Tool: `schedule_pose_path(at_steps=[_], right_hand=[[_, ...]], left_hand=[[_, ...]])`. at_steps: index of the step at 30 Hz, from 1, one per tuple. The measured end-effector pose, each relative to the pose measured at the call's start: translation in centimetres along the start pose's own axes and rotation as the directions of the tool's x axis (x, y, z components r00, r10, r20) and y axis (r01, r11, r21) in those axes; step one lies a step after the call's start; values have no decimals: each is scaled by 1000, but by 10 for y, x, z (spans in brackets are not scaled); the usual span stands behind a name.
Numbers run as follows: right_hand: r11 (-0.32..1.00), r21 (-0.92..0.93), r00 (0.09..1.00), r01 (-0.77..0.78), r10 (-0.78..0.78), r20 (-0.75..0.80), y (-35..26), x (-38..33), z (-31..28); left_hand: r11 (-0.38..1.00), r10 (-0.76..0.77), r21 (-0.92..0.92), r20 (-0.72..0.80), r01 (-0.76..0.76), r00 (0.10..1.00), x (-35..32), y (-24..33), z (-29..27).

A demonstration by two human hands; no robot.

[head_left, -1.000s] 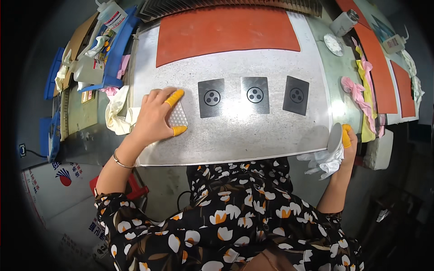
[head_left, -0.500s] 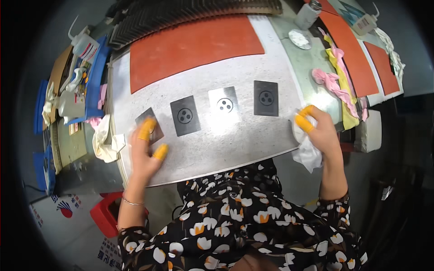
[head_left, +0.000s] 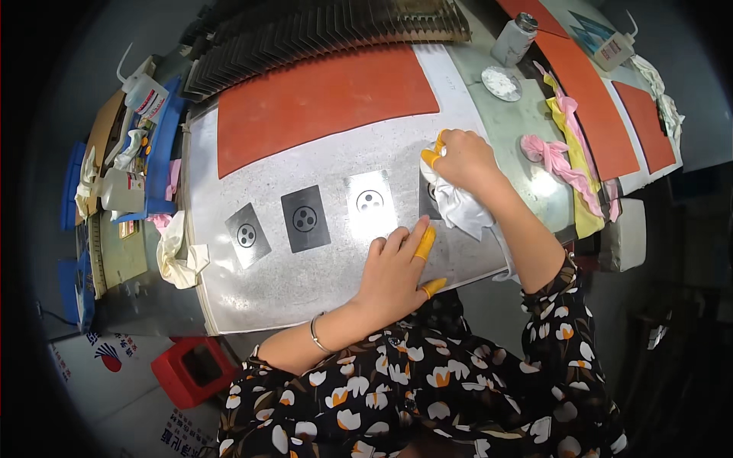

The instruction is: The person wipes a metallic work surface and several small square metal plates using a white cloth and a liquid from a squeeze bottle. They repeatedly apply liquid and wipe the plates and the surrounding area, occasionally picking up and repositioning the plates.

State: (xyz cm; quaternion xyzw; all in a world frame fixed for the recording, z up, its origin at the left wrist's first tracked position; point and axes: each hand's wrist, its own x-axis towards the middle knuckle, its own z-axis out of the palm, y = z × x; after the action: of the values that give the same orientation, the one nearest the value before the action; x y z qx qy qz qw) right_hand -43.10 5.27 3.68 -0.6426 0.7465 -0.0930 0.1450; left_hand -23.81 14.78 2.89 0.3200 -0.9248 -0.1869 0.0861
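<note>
Several thin rectangular metal plates, each with a circle and three dots, lie in a row on a pale grey board point(head_left: 305, 294). My right hand point(head_left: 467, 162), with yellow finger cots, grips a crumpled white cloth point(head_left: 460, 210) over the rightmost plate point(head_left: 429, 206), hiding much of it. My left hand point(head_left: 391, 275) has its fingers apart and holds nothing; its index fingertip is by that plate's near left corner. To the left lie a shiny plate point(head_left: 372, 217), a dark plate point(head_left: 313, 238) and a tilted grey plate point(head_left: 256, 250).
An orange-red mat point(head_left: 321, 103) lies beyond the plates, with a dark slotted rack point(head_left: 321, 38) behind it. On the right are a dish of white powder point(head_left: 500, 84), a metal-topped bottle point(head_left: 515, 40) and a pink cloth point(head_left: 553, 153). A blue tray point(head_left: 162, 153) stands left.
My left hand has left the leftmost plate and moved right to beside the rightmost one. My right hand has carried the cloth left from the board's right edge onto the rightmost plate.
</note>
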Motion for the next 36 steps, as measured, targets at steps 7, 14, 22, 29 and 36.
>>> schedule_pose_path(at_steps=[7, 14, 22, 29, 36], right_hand=[[999, 28, 998, 34, -35, 43, -13, -45, 12], [984, 80, 986, 162, -165, 32, -18, -104, 20], [968, 37, 965, 248, -250, 77, -85, -34, 2], [976, 44, 972, 214, -217, 84, -96, 6, 37], [975, 21, 956, 222, -222, 192, -105, -69, 35]], left_hand=[[996, 22, -87, -14, -23, 1000, -6, -6, 1], [970, -103, -237, -212, 51, 972, -49, -32, -10], [990, -142, -50, -168, 135, 976, -69, -43, -15], [991, -126, -73, -234, 112, 964, -68, -45, -11], [961, -147, -269, -284, 68, 947, -88, -55, -11]])
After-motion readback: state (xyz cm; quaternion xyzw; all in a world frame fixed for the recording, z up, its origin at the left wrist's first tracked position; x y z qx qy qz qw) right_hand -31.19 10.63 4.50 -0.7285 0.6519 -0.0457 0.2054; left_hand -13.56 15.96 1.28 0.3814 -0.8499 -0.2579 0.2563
